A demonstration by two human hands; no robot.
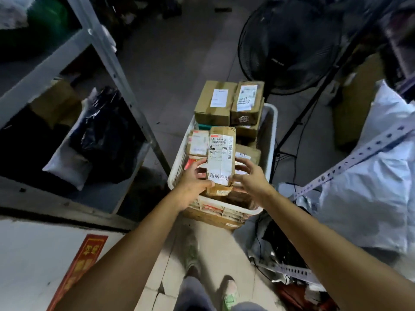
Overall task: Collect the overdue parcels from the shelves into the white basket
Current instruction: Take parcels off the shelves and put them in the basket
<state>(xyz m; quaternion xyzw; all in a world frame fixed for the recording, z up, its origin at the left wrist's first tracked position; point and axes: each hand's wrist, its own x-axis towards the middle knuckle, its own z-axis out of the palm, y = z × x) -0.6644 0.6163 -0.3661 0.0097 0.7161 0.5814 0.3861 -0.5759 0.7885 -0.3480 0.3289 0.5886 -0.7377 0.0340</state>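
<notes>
Held cardboard parcel (224, 132) over near end of white basket (272, 131), basket already heaped w/ boxes (215, 102). Left hand (195, 179) fingers curled on parcel's left edge, right hand (252, 176) fingers curled on right edge. Best lowered flat onto pile, label (220, 153) up, w/o letting go till seated; risked a slide otherwise. Read "64…X468-00…33" plus barcodes; sticker (219, 178) approx. "超期滞留". Rest illegible.

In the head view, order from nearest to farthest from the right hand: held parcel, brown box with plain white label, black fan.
1. Held parcel: touching the right hand.
2. Brown box: at the basket's far end.
3. Black fan: beyond, upper right.
</notes>
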